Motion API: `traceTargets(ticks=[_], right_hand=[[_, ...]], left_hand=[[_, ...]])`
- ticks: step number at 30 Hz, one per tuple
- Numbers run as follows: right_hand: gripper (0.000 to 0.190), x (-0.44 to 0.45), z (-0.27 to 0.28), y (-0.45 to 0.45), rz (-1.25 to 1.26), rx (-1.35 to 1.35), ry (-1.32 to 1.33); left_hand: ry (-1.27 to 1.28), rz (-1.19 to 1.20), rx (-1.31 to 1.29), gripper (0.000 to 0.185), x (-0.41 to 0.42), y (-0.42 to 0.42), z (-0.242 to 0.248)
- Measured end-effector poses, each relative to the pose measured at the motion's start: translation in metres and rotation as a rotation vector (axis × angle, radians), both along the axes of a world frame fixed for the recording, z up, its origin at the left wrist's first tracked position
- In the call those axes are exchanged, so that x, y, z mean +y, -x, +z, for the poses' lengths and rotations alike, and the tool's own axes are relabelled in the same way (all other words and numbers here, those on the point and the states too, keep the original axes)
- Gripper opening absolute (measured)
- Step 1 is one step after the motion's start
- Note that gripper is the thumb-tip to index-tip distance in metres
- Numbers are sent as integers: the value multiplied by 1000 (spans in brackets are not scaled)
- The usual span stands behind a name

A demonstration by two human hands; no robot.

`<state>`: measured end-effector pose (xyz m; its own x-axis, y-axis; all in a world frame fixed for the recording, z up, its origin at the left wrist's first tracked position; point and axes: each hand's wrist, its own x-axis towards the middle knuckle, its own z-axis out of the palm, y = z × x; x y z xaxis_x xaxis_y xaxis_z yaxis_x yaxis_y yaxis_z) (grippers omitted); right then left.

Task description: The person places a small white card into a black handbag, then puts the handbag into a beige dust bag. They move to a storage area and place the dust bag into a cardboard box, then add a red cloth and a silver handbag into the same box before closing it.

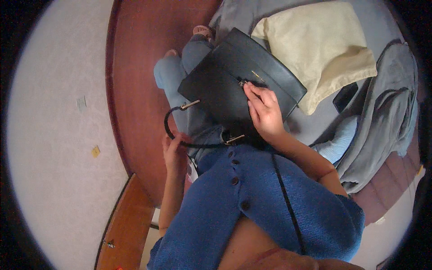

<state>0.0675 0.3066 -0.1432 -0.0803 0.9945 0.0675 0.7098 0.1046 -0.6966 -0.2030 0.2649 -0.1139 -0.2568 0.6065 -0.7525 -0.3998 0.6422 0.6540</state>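
Observation:
A black leather handbag lies across my lap, tilted, with small gold lettering and a metal clasp on its front. My right hand rests over the front, its thumb and fingertips pinching at the clasp; the exact grip is partly hidden. To the left, my left hand holds the bag's curved black handle, which joins the bag by metal fittings. Beside the bag, at the upper right, a cream cloth bag lies crumpled.
Grey bedding spreads beneath and beyond the handbag. At the right are a rumpled grey blanket, a striped light-blue cloth and a dark flat object. Reddish wood surface curves along the left, beside a pale wall.

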Motion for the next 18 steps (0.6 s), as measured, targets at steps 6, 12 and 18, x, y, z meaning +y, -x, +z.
traceTargets(ticks=[6,12,18], right_hand=[[32,-4,35,-4,197,56,-104],[24,-15,52,-28,447,221,-144],[14,4,31,-54,-143,275,91]], left_hand=[[-785,-1020,1267,55,84,-33,31],[-1074,-1483,816,34,127,-94,12],[-1111,-1454,762,27,130,-110,-11]])
